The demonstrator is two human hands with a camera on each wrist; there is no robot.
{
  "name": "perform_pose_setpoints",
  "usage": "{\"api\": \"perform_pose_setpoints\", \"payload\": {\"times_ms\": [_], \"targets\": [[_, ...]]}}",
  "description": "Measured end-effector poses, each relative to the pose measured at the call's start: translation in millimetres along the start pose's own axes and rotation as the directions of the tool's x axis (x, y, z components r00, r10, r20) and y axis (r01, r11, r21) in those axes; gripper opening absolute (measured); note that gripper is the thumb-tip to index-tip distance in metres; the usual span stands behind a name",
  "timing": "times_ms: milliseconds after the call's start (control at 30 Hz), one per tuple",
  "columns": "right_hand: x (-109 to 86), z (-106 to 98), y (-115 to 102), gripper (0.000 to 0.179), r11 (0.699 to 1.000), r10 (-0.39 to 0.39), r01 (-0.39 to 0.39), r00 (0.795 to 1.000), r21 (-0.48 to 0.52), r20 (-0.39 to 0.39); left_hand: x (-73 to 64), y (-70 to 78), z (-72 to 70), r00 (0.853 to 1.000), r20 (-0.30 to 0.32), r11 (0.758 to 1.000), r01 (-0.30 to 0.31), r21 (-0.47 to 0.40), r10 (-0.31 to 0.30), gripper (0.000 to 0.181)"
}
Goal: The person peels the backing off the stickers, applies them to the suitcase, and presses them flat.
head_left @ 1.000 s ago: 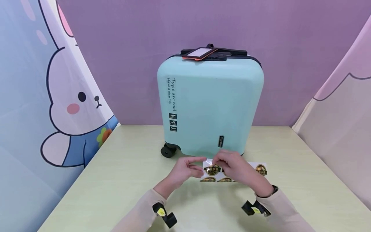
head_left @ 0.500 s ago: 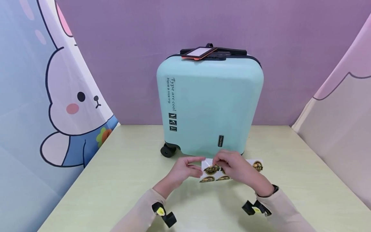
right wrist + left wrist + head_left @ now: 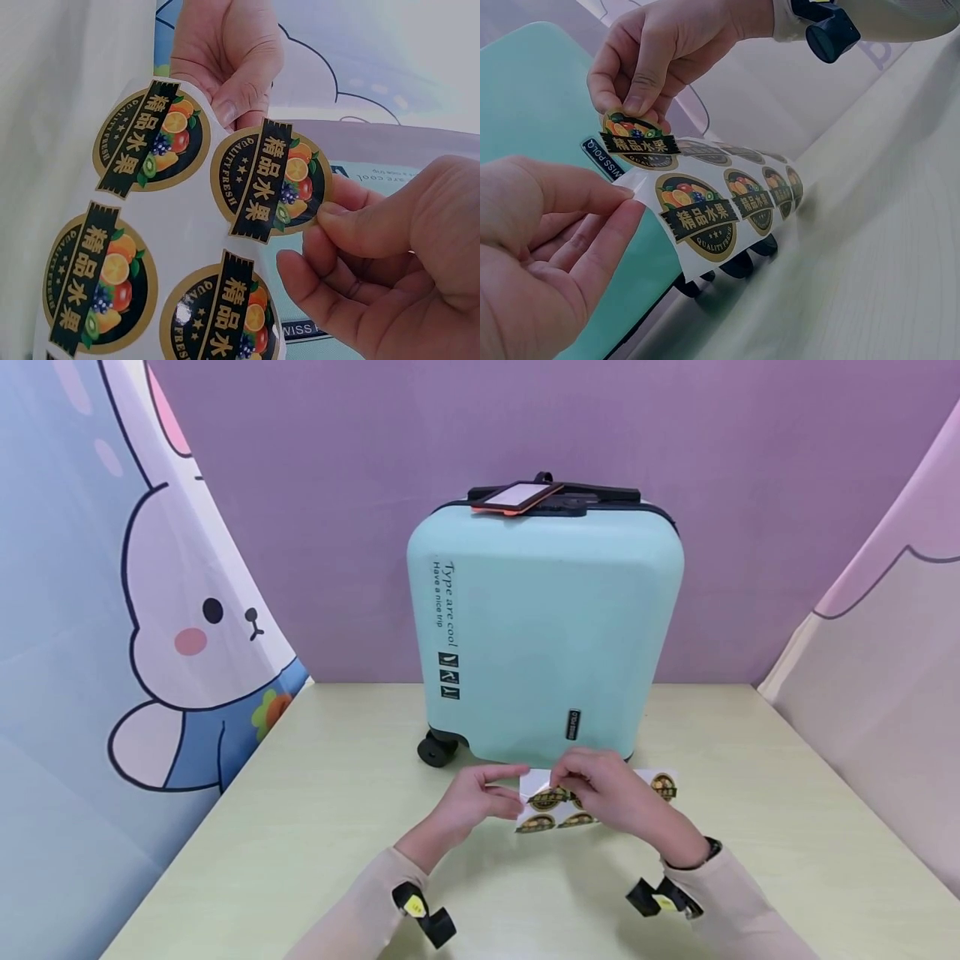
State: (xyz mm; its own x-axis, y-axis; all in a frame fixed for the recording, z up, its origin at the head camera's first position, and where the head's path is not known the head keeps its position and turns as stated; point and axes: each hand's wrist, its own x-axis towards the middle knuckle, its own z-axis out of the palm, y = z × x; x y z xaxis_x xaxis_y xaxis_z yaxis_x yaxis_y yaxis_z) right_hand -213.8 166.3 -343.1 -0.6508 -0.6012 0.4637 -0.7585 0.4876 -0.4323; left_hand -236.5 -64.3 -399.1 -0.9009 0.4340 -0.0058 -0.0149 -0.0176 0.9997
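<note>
My left hand [image 3: 474,799] pinches one corner of a white sheet of stickers [image 3: 649,196] between thumb and fingers. Round black-and-gold fruit labels in rows cover the sheet, which curves away from that corner in the left wrist view. Thumb and forefinger of my right hand [image 3: 603,789] pinch the edge of one round fruit sticker [image 3: 270,180]. That sticker stands raised at the sheet's edge and overlaps it in both wrist views. Behind the hands a mint-green suitcase [image 3: 547,627] stands upright, its lower front partly hidden by the right hand.
The suitcase has a black wheel [image 3: 437,750] at lower left and a luggage tag [image 3: 517,496] on top by its handle. A pale wooden table [image 3: 322,827] lies beneath. A purple backdrop [image 3: 322,527] hangs behind, and a rabbit-print cloth [image 3: 180,610] hangs at the left.
The sheet's right end has shifted slightly left, and the pinched sticker looks more tilted away from the sheet. Both hands stay almost in place.
</note>
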Motion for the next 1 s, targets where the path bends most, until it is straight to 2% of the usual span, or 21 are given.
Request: {"api": "perform_pose_setpoints", "payload": {"times_ms": [733, 1000], "targets": [[-1.5, 0.0, 0.3, 0.024, 0.999, 0.026, -0.026, 1.0, 0.03, -0.002, 2.1, -2.8, -0.9, 1.0, -0.014, 1.0, 0.001, -0.007, -0.001, 0.051], [-2.8, -2.7, 1.1, 0.025, 0.996, 0.082, -0.081, 0.997, 0.035, -0.009, 1.1, -1.7, -2.2, 1.0, -0.018, 1.0, -0.012, -0.012, 0.012, 0.052]]}}
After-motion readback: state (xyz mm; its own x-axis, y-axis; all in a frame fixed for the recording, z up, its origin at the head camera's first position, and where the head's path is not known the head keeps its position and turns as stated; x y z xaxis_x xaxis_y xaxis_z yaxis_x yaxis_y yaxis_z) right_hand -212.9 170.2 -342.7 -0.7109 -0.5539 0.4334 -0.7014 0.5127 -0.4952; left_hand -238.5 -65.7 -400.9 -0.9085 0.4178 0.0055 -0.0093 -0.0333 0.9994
